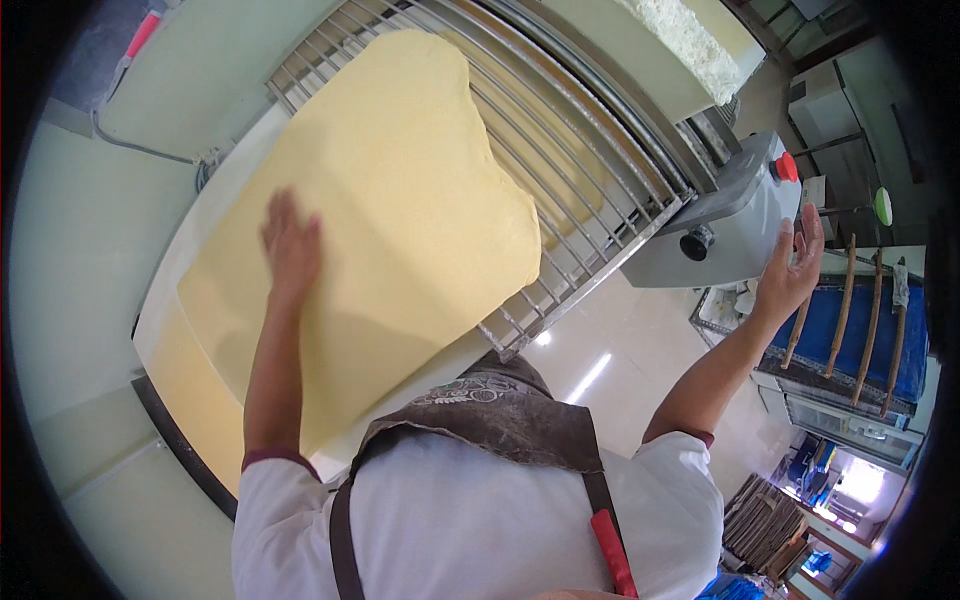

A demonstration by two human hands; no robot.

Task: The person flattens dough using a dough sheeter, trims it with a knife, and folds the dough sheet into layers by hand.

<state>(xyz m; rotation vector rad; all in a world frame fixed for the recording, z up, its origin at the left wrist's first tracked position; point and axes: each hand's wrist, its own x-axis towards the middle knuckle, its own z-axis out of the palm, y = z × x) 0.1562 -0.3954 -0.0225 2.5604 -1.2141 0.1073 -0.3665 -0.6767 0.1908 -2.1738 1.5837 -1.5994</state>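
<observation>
A broad pale-yellow dough sheet [380,180] lies over a white belt [166,300] and across a hinged metal bar grate [590,285]; more dough [560,145] shows under the bars. My left hand [290,240], blurred, rests flat on the sheet's left part with fingers apart. My right hand [795,255] is open at the right end of the machine's grey housing [710,260], fingers stretched beside it, below a red button [784,168]; whether they touch it I cannot tell. A black knob [697,241] sits on the housing.
A flour-covered tray [690,50] is above the grate. At right, wooden rolling pins [840,310] lie across a blue surface [905,330]. A pale wall [75,260] with a cable [140,145] borders the left. Stacked boards [750,525] stand behind me, over tiled floor [630,360].
</observation>
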